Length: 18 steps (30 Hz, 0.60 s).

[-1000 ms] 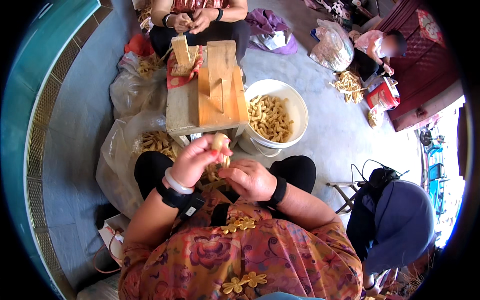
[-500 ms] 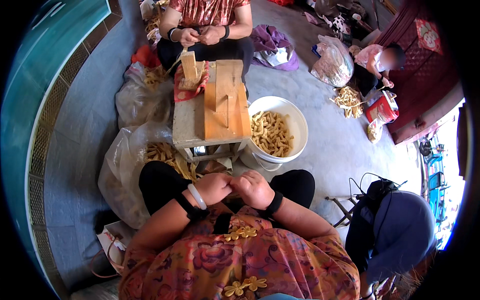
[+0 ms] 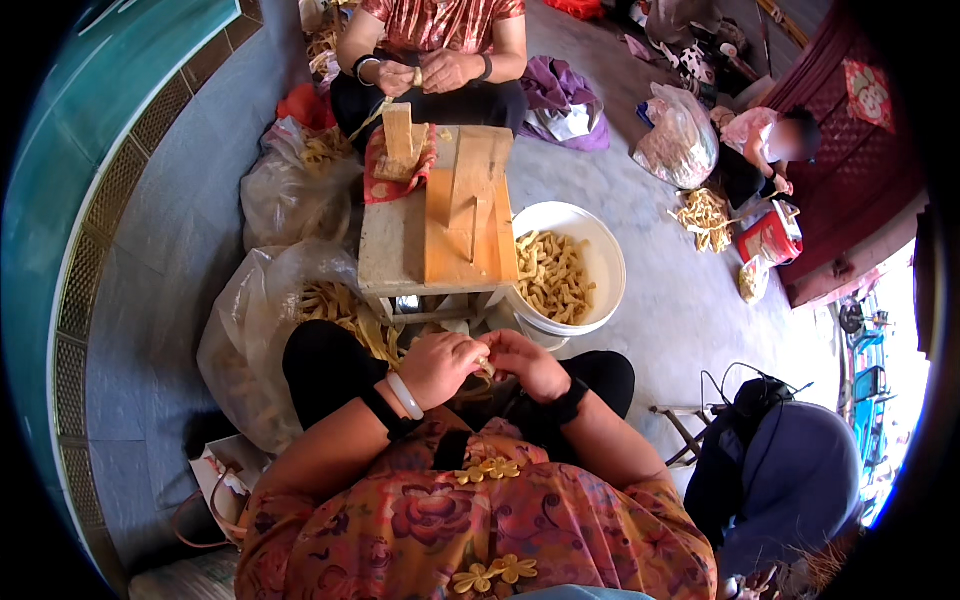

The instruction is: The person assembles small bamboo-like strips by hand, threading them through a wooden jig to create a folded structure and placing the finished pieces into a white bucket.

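Observation:
Over my lap, my left hand point(image 3: 446, 370) and my right hand point(image 3: 530, 364) meet with fingers pinched. Between the fingertips shows a small pale-yellow rolled strip point(image 3: 486, 369), most of it covered by the fingers. Just beyond my hands stands a low table point(image 3: 385, 262) with an orange wooden board point(image 3: 445, 215) on it, which has a thin upright peg. To the table's right, a white bucket point(image 3: 607, 262) holds many short yellow rolled pieces point(image 3: 552, 275). Loose yellow strips point(image 3: 345, 310) spill from a clear plastic bag point(image 3: 240, 335) on the left.
Across the table, another person's hands point(image 3: 420, 74) work on a similar strip near a wooden block point(image 3: 398, 135). Another plastic bag point(image 3: 290, 205) lies at left. A purple cloth point(image 3: 560, 95) is farther back. At far right, a person sits by a strip pile point(image 3: 705, 220). A stool point(image 3: 690, 430) stands right.
My hands have turned and parted slightly, so the rolled strip now shows between them. The whole view has shifted a little. The person across has moved their hands apart somewhat.

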Tool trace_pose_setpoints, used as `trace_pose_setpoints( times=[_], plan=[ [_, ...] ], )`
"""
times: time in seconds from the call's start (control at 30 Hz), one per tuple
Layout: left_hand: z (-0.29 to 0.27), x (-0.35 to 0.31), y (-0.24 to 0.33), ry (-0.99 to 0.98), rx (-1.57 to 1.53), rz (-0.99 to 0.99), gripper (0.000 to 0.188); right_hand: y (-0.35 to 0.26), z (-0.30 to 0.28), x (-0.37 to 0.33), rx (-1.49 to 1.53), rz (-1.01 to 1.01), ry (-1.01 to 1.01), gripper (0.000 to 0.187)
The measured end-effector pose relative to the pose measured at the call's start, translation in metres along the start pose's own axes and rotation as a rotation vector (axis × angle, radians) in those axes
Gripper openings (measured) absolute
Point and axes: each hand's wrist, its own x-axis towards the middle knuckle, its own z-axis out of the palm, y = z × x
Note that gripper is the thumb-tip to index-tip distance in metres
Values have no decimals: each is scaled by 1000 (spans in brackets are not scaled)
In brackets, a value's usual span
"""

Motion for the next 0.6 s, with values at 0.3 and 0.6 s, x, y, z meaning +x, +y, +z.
trace_pose_setpoints(
  times=[0.3,0.6],
  plan=[
    [13,-15,-24,-66,-1191,-697,21,8,20,8,-882,-490,466,19],
    [20,-22,-21,185,-637,-411,15,9,27,7,-774,-197,340,14]
  ],
)
